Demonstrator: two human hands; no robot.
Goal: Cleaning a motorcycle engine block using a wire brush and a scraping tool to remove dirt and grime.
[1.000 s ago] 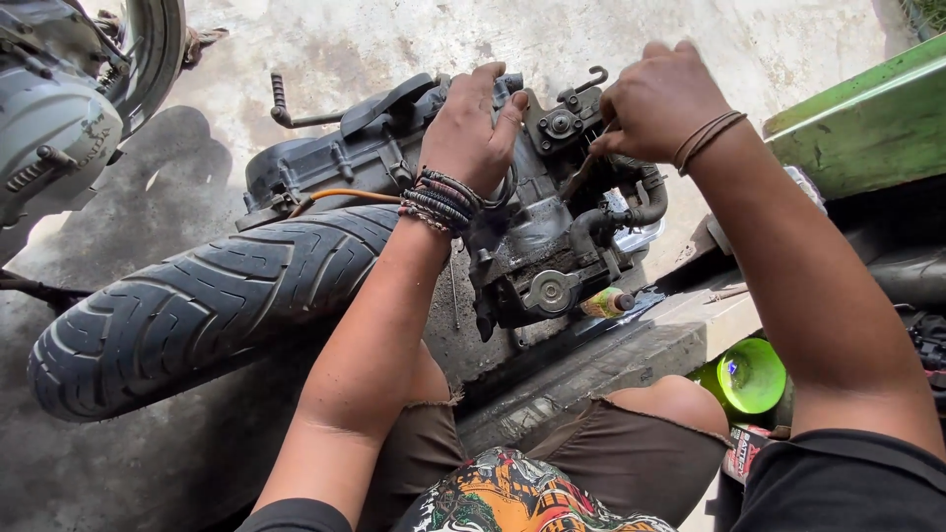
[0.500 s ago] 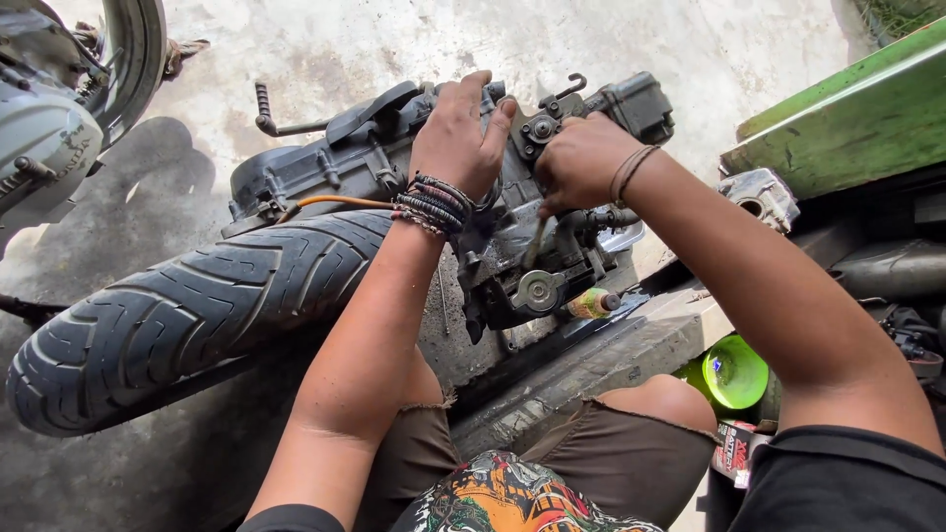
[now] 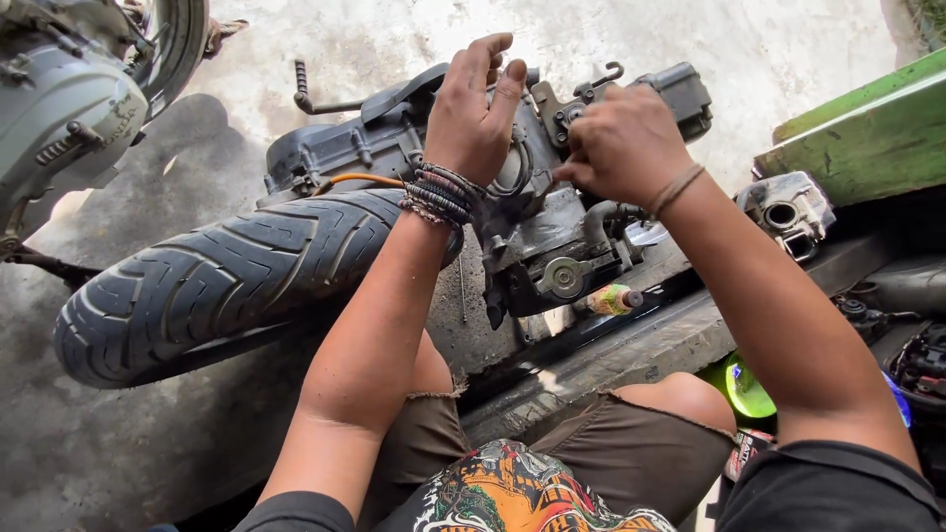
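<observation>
A dark, greasy scooter engine (image 3: 552, 261) lies on the concrete with its rear tyre (image 3: 227, 281) still attached at the left. My left hand (image 3: 478, 123), with several bead bracelets at the wrist, lies over the top of the engine and grips it, fingertips raised. My right hand (image 3: 621, 148) is closed in a fist just to the right, pinching a small fitting on the engine's top; the fitting is hidden by the fingers. An orange cable (image 3: 365, 179) runs along the casing above the tyre.
A yellow-handled screwdriver (image 3: 611, 299) lies under the engine. At the right are a green wooden board (image 3: 867, 128), a grey metal engine part (image 3: 788, 209) and a green round lid (image 3: 746, 389). Another scooter's casing (image 3: 69, 113) stands top left. My knees are below.
My right hand has moved down and left from the engine's upper right to its top centre, close to my left hand. The left hand stays on the engine.
</observation>
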